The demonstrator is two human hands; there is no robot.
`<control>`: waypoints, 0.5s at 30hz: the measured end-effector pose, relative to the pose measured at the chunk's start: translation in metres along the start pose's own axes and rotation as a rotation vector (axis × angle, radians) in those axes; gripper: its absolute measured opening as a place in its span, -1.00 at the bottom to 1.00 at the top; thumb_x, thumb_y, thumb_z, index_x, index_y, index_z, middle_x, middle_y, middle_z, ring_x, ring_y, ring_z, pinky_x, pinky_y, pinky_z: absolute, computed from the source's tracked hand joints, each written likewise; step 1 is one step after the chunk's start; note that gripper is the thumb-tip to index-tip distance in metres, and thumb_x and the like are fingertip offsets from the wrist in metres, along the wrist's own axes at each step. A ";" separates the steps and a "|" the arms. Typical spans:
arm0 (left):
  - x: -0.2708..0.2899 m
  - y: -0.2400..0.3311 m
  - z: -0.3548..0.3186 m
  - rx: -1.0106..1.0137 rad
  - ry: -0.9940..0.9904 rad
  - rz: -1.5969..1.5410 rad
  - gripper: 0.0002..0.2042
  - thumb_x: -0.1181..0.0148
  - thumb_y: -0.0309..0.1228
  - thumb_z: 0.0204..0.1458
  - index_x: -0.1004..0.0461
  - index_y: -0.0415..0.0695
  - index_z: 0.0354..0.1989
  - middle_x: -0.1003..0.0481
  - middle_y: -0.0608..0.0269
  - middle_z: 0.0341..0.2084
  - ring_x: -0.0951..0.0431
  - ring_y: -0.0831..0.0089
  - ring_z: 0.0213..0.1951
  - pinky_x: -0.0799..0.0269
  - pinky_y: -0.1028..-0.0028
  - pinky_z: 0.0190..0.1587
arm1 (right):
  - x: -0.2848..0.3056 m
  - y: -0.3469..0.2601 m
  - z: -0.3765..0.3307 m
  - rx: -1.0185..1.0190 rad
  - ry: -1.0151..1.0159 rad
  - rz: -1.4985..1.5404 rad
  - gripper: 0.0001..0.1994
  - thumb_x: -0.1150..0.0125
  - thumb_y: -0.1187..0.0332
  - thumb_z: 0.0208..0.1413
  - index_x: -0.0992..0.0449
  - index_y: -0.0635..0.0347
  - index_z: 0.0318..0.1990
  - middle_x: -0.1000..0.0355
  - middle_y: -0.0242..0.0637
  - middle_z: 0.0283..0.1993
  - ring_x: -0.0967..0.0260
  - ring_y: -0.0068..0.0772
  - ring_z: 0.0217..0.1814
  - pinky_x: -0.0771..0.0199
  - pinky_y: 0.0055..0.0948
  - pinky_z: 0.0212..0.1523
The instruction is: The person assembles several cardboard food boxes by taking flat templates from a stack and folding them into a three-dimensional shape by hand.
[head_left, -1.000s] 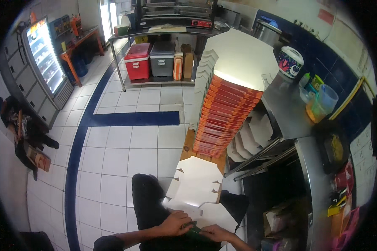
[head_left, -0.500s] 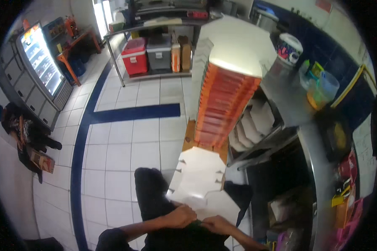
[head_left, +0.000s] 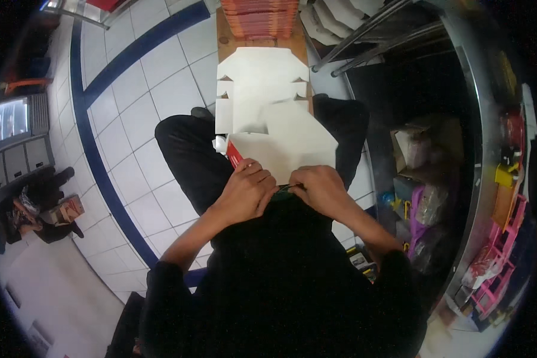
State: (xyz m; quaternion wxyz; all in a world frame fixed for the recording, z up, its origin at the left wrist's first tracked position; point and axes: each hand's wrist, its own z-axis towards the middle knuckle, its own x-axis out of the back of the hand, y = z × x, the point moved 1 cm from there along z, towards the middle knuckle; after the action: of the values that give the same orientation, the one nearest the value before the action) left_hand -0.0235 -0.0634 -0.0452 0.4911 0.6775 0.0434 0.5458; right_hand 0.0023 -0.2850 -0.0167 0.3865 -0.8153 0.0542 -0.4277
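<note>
Folding the near edge of the white cardboard box (head_left: 283,131) seems the step in hand. It lies opened, partly on the wooden table (head_left: 225,36); left hand (head_left: 252,186) and right hand (head_left: 317,188) pinch this edge. Next move probably calls for even pressing.

A notched white cardboard box blank (head_left: 262,83) lies opened out over the wooden counter (head_left: 225,37), a red-faced flap (head_left: 234,156) upturned at near left.

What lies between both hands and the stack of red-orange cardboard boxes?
In the head view, notched white box cardboard, then a narrow strip of wooden bench, separates the left hand and right hand from the stack.
</note>
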 end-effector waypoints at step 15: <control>0.199 0.063 0.052 0.135 0.053 0.159 -0.69 -0.44 -0.42 -0.05 -0.60 -0.23 -0.12 -0.63 0.04 -0.31 -0.63 0.04 -0.23 -0.51 0.21 -0.11 | 0.132 -0.069 0.057 0.791 0.503 -0.451 -0.59 -0.24 0.46 0.08 -0.46 0.39 0.10 -0.48 -0.01 0.11 -0.48 -0.09 0.21 -0.50 -0.16 0.29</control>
State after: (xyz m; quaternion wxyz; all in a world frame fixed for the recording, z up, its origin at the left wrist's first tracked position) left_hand 0.0673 -0.0093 0.1425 0.3981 0.6957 0.0390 0.5967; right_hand 0.1111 -0.2594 0.0974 0.5383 -0.4701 -0.1976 -0.6710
